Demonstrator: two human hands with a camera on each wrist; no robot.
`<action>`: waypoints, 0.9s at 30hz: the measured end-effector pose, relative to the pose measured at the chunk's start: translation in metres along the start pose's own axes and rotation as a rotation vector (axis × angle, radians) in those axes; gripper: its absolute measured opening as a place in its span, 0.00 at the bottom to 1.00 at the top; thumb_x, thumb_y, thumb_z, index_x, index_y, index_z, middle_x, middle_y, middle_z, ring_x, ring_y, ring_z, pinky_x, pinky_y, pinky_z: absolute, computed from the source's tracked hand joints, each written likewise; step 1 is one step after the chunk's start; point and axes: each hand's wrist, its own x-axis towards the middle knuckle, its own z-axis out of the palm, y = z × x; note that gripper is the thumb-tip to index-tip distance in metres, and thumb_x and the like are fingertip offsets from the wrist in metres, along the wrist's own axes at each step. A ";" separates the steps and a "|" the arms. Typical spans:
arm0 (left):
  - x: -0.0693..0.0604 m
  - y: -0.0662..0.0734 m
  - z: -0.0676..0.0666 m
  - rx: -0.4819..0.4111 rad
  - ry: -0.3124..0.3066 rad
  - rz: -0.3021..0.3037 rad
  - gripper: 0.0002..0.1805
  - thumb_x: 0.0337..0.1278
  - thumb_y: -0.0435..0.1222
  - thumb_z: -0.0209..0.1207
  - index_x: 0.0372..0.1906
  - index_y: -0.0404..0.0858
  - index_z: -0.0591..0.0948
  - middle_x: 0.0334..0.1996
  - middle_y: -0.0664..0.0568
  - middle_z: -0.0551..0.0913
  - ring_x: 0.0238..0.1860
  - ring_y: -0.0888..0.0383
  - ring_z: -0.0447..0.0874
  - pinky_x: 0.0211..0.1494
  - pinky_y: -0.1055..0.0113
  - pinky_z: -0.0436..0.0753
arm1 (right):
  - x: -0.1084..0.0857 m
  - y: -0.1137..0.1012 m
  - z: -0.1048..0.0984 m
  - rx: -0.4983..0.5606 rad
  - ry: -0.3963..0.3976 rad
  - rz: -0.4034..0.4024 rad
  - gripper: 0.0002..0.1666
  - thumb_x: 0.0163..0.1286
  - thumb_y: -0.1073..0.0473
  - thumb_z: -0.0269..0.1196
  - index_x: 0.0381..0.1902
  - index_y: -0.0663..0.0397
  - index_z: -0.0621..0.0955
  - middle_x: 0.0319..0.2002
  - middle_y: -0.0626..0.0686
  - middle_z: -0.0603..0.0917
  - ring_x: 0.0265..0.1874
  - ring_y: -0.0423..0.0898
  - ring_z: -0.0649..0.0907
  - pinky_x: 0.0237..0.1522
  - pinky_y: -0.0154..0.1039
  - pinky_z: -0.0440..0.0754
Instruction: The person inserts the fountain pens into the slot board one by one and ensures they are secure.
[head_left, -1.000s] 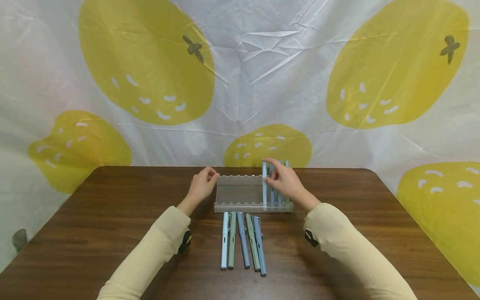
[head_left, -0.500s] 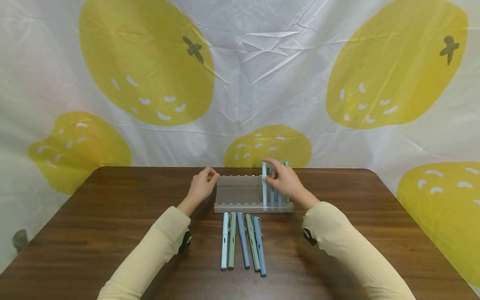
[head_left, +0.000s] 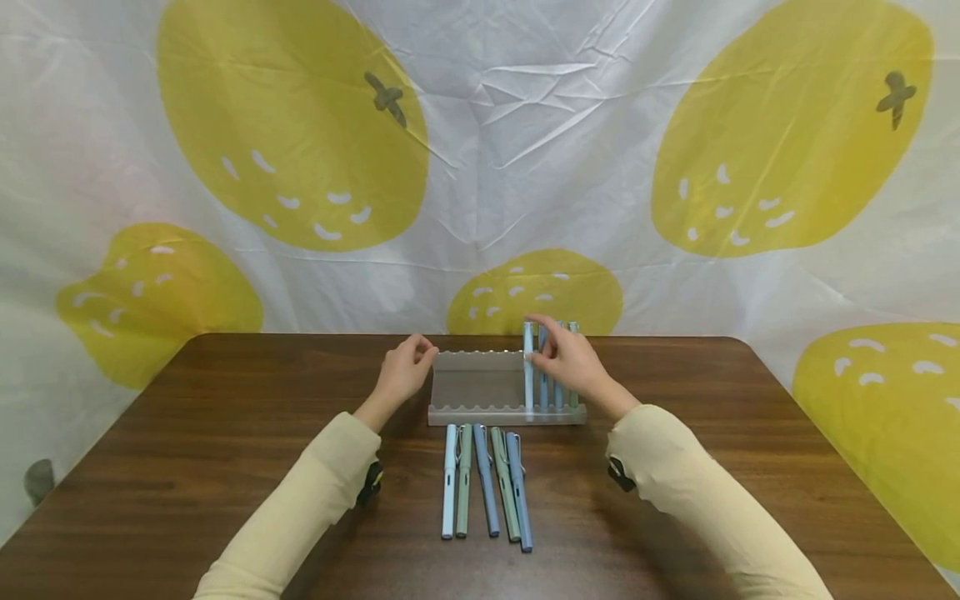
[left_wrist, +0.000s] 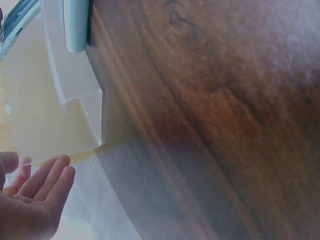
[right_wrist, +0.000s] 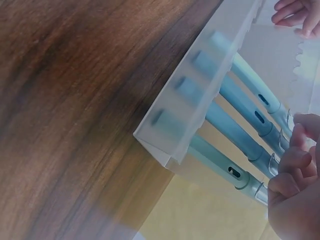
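A frosted, clear pen rack point(head_left: 477, 388) with scalloped edges stands on the table. My left hand point(head_left: 403, 368) pinches the rack's left edge between thumb and forefinger, with the other fingers loosely extended in the left wrist view. At the right part of the rack, my right hand point(head_left: 576, 367) holds a light blue pen point(head_left: 528, 388) by its upper part; the pen leans in a notch. Right of it, two blue pens point(right_wrist: 243, 111) and a green pen point(right_wrist: 212, 158) sit in neighbouring notches, their clip ends partly behind my right fingers in the right wrist view.
In front of the rack lies a loose row: a light blue pen point(head_left: 448, 492), a green pen point(head_left: 464, 487), a blue pen point(head_left: 487, 487), another green pen point(head_left: 506, 492) and another blue pen point(head_left: 520, 500). A lemon-printed cloth point(head_left: 480, 183) hangs behind the wooden table point(head_left: 187, 467).
Almost nothing differs. The rack, with the light blue pen and my right hand, has shifted very slightly to the left; the pens on the table stay where they were.
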 end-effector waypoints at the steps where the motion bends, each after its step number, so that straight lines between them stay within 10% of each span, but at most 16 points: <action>1: 0.000 0.000 0.000 -0.001 -0.001 -0.005 0.09 0.60 0.38 0.51 0.36 0.35 0.75 0.35 0.44 0.79 0.38 0.48 0.77 0.38 0.55 0.73 | -0.001 0.000 0.000 0.015 0.011 -0.003 0.32 0.59 0.62 0.61 0.61 0.51 0.64 0.15 0.46 0.72 0.13 0.41 0.71 0.19 0.38 0.69; 9: 0.001 -0.001 0.000 0.003 -0.009 -0.022 0.10 0.60 0.40 0.50 0.37 0.36 0.75 0.38 0.44 0.79 0.42 0.48 0.77 0.40 0.55 0.73 | -0.012 0.004 0.000 0.063 0.082 -0.088 0.29 0.58 0.64 0.61 0.58 0.52 0.68 0.17 0.44 0.72 0.13 0.39 0.70 0.19 0.37 0.69; 27: 0.000 0.000 0.000 0.000 -0.007 -0.016 0.10 0.60 0.39 0.50 0.37 0.35 0.75 0.37 0.44 0.79 0.40 0.48 0.77 0.40 0.55 0.73 | -0.049 0.004 0.019 0.110 -0.069 -0.075 0.25 0.57 0.62 0.63 0.53 0.50 0.72 0.16 0.41 0.72 0.13 0.37 0.70 0.18 0.34 0.69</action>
